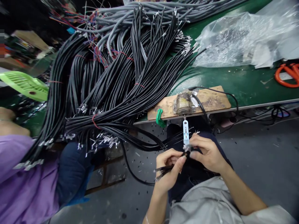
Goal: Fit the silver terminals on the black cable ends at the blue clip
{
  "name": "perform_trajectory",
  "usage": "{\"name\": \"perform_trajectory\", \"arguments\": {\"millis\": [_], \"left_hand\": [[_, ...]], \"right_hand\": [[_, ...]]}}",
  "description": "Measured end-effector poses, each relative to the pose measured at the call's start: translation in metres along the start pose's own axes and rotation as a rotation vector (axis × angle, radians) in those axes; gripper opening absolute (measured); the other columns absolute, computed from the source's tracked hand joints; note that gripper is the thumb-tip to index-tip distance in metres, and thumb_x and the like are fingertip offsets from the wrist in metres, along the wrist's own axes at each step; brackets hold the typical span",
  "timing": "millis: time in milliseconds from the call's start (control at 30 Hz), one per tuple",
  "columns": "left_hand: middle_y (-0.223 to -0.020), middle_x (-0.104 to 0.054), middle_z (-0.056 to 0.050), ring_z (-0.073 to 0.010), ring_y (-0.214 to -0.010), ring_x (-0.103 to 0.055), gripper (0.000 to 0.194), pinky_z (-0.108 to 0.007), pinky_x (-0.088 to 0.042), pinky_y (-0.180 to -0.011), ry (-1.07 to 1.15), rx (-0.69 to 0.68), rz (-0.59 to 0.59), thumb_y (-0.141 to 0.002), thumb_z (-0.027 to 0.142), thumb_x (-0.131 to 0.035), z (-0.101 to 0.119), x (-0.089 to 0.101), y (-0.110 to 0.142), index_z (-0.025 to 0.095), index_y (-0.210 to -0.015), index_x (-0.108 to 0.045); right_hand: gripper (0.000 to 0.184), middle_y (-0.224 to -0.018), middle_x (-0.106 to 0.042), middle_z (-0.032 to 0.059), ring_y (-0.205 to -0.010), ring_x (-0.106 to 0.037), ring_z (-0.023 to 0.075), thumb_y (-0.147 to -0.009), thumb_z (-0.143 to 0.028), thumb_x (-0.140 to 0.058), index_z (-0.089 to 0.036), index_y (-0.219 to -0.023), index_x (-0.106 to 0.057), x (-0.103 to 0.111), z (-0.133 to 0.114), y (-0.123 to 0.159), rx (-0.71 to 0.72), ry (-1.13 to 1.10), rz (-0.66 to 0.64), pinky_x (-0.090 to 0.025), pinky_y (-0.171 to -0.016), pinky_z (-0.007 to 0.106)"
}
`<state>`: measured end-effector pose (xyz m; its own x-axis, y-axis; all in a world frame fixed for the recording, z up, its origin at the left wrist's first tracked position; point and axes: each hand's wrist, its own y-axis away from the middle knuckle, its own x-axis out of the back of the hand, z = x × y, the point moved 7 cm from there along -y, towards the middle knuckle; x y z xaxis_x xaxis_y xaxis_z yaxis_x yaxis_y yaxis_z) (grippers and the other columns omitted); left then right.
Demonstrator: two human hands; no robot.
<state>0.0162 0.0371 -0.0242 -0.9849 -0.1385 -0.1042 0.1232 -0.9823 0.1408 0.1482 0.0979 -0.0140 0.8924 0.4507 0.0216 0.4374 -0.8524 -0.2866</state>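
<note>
My left hand [169, 166] is closed around a few black cables [164, 169], whose short ends stick out past the palm. My right hand [206, 152] pinches at the stripped end of a cable, close to the left thumb; the fine wires there are blurred and partly covered by fingers. Just above both hands, a light-blue slotted attachment [186, 132] points down from the shaft of a small, grimy motor [183, 105]. That motor is fixed on a wooden board [217, 96] at the table edge. Whether the wires touch the attachment's tip, I cannot tell.
Bundled black cables [121, 90] are heaped on the green table [233, 77], with grey cables [210, 9] behind. A green clamp [160, 118] grips the board. Plastic bags [233, 37] and orange-handled scissors [286, 76] lie right. A co-worker's purple sleeve [25, 180] is at left.
</note>
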Motion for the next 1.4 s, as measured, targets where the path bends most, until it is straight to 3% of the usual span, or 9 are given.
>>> {"name": "perform_trajectory", "arguments": {"millis": [300,400,600,700,900,1000,1200,1267,1400], "left_hand": [[-0.066,-0.051,0.003,-0.0023,-0.047,-0.043,0.009,-0.013,-0.033,-0.043,-0.197,-0.002,0.009,-0.081,0.021,-0.07,0.0,-0.003,-0.003,0.014,-0.077,-0.067],[-0.062,-0.048,0.004,-0.0002,-0.039,-0.041,0.019,-0.012,-0.029,-0.037,-0.123,0.032,-0.007,-0.084,0.028,-0.067,-0.005,-0.005,-0.004,0.013,-0.073,-0.064],[-0.059,-0.052,0.001,0.0006,-0.03,-0.038,0.034,-0.011,-0.023,-0.029,-0.017,0.124,-0.206,-0.089,0.037,-0.059,-0.004,-0.011,-0.003,0.011,-0.068,-0.064],[-0.051,-0.047,0.004,0.0002,-0.028,-0.034,0.037,-0.011,-0.019,-0.027,0.025,0.144,-0.251,-0.09,0.038,-0.057,-0.005,-0.015,-0.002,0.011,-0.066,-0.061],[-0.057,-0.049,0.004,-0.0041,-0.04,-0.043,0.031,-0.017,-0.033,-0.04,-0.001,-0.098,-0.186,-0.079,0.033,-0.072,0.001,-0.016,-0.009,0.014,-0.061,-0.055],[-0.057,-0.053,0.002,-0.0088,-0.052,-0.047,0.026,-0.021,-0.037,-0.05,-0.208,-0.247,-0.138,-0.074,0.03,-0.077,0.012,-0.011,-0.015,0.015,-0.059,-0.061],[-0.064,-0.066,-0.001,-0.0116,-0.055,-0.057,0.006,-0.023,-0.043,-0.055,-0.411,-0.357,-0.071,-0.073,0.017,-0.078,0.029,-0.004,-0.018,0.017,-0.072,-0.072],[-0.064,-0.067,-0.001,-0.0115,-0.056,-0.058,0.007,-0.023,-0.044,-0.055,-0.399,-0.389,-0.067,-0.072,0.016,-0.079,0.033,-0.005,-0.015,0.017,-0.073,-0.072],[-0.061,-0.065,0.001,-0.0111,-0.055,-0.057,0.009,-0.022,-0.044,-0.054,-0.298,-0.453,-0.001,-0.071,0.016,-0.079,0.039,-0.002,-0.008,0.018,-0.071,-0.07]], "right_hand": [[0.02,-0.062,-0.052,-0.0011,-0.063,-0.045,0.0139,-0.084,-0.013,-0.064,-0.018,-0.066,-0.056,0.0,-0.013,0.002,0.074,0.138,0.191,-0.037,-0.066,0.032],[0.017,-0.063,-0.056,0.0004,-0.063,-0.048,0.0151,-0.085,-0.019,-0.064,-0.018,-0.068,-0.062,-0.001,-0.002,0.005,0.054,-0.057,0.246,-0.04,-0.064,0.032],[0.015,-0.082,-0.063,0.006,-0.075,-0.058,0.017,-0.082,-0.033,-0.071,-0.02,-0.089,-0.072,-0.013,0.02,0.002,-0.108,-0.405,0.038,-0.046,-0.065,0.03],[0.014,-0.074,-0.058,0.0032,-0.071,-0.053,0.015,-0.079,-0.032,-0.073,-0.019,-0.078,-0.071,-0.016,0.019,0.003,-0.112,-0.488,0.082,-0.044,-0.064,0.028],[0.032,-0.058,-0.042,-0.005,-0.048,-0.036,0.0076,-0.073,-0.043,-0.077,-0.017,-0.065,-0.059,-0.054,0.038,0.017,-0.487,-1.043,0.079,-0.031,-0.047,0.022],[0.035,-0.06,-0.049,-0.0028,-0.054,-0.044,0.0092,-0.065,-0.044,-0.081,-0.015,-0.063,-0.061,-0.046,0.041,0.017,-0.551,-0.95,0.041,-0.035,-0.053,0.023],[0.034,-0.058,-0.049,-0.0027,-0.055,-0.039,0.0093,-0.072,-0.045,-0.076,-0.013,-0.063,-0.064,0.004,0.025,-0.005,-0.452,-0.228,-0.143,-0.03,-0.05,0.023],[0.036,-0.059,-0.051,-0.0023,-0.056,-0.041,0.0099,-0.075,-0.048,-0.072,-0.014,-0.066,-0.064,0.012,0.018,-0.015,-0.445,-0.179,-0.166,-0.033,-0.052,0.023],[0.046,-0.065,-0.058,0.0003,-0.062,-0.049,0.0116,-0.075,-0.059,-0.067,-0.014,-0.069,-0.066,0.017,0.011,-0.04,-0.423,-0.281,-0.01,-0.039,-0.059,0.024]]}}
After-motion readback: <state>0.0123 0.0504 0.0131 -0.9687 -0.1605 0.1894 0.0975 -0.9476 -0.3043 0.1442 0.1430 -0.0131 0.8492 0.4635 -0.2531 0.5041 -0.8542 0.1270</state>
